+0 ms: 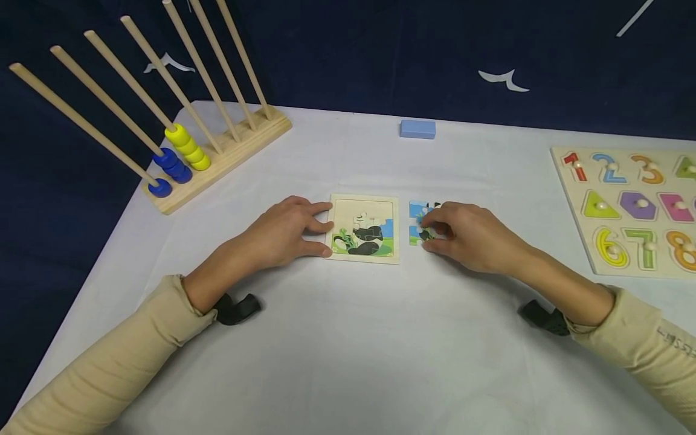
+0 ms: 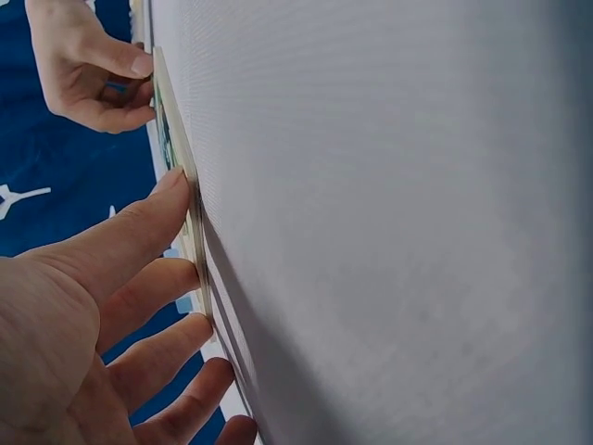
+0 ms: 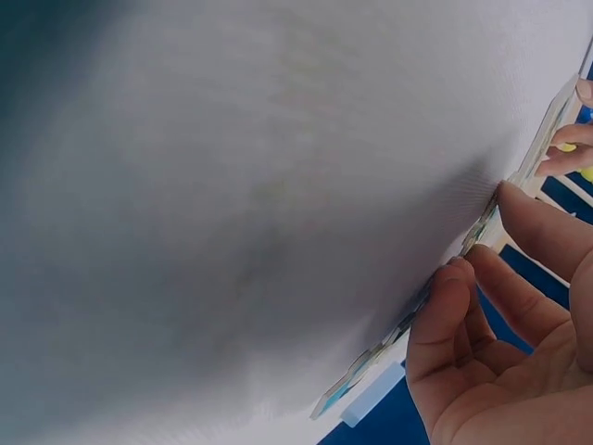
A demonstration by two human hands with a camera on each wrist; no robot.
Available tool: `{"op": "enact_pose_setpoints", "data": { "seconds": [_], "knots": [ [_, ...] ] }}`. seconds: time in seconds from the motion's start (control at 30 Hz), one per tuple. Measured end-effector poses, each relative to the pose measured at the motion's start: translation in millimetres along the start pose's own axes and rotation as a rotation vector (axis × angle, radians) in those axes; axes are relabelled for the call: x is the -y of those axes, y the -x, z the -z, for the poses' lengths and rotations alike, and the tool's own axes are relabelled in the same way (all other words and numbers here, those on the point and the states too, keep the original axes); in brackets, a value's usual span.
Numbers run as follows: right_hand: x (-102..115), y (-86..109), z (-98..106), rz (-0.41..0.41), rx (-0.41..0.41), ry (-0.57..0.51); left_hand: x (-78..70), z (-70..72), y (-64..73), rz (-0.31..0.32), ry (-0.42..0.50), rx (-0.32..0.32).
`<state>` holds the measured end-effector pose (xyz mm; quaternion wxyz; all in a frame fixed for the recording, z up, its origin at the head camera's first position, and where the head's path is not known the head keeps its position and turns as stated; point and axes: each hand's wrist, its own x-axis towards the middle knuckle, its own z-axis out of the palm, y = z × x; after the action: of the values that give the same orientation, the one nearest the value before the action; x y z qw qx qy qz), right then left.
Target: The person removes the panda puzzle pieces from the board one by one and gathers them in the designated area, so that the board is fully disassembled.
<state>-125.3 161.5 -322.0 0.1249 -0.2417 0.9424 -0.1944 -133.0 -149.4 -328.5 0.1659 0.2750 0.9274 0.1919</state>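
Observation:
A square wooden puzzle board (image 1: 364, 258) lies flat on the table, partly filled with panda-picture pieces on its lower and right side; bare wood shows at its upper left. Along the board's left edge rest the spread fingertips and thumb of my left hand (image 1: 280, 235). Just right of the board lie loose puzzle pieces (image 1: 415, 209) in blue, green and black. Over them, my right hand (image 1: 473, 237) pinches a puzzle piece (image 3: 482, 222) between thumb and curled fingers, low at the table surface. The hand hides part of these pieces.
A wooden rack (image 1: 234, 160) with upright pegs and blue and yellow beads stands at the back left. A light blue block (image 1: 417, 129) lies near the table's far edge. To the right is a number-and-shape peg board (image 1: 582, 241). Dark curtain hangs behind the white table (image 1: 348, 350).

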Motion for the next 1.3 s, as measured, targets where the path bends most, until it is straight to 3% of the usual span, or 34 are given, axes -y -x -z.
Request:
{"op": "enact_pose_setpoints", "data": {
  "seconds": [0.67, 1.0, 1.3],
  "knots": [
    [-1, 1.6, 0, -0.031, -0.005, -0.006, -1.5, -2.1, -0.3, -0.006, -0.001, -0.014],
    [2, 2.7, 6, 0.027, -0.055, -0.024, -2.1, -1.0, 0.6, 0.011, 0.003, -0.005],
    [11, -2.9, 11, 0.065, -0.088, -0.127, -3.9, 4.2, 0.1, 0.01, -0.03, 0.031]
  ]
}}
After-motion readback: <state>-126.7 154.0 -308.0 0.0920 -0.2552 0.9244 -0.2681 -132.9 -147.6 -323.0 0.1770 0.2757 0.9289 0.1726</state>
